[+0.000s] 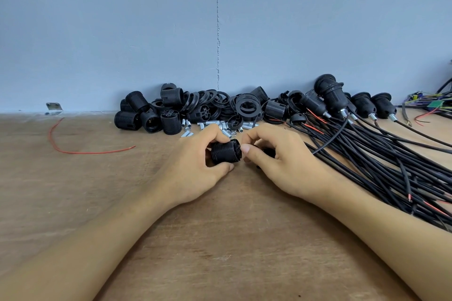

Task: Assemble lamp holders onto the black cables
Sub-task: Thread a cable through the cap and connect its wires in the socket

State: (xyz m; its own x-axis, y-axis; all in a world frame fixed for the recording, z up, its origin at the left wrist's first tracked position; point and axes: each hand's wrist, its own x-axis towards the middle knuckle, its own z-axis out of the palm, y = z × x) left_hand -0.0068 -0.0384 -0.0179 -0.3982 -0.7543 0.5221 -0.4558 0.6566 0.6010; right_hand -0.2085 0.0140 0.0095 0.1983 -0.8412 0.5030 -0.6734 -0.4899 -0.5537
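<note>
My left hand [195, 168] grips a black threaded lamp holder body [225, 153] just above the wooden table, thumb below and fingers over its top. My right hand [278, 159] sits right beside it, its fingers curled round a small black part [268, 151] that is mostly hidden in the palm, fingertips touching the holder's end. A black cable [335, 139] runs from behind my right hand toward the bundle of black cables [391, 161] lying at the right.
A heap of black holder bodies and rings [195, 107] lies against the blue wall, with small silver threaded tubes [220, 127] in front. Assembled holders on cables [342, 102] lie at the back right. A loose red wire [73, 149] lies at the left.
</note>
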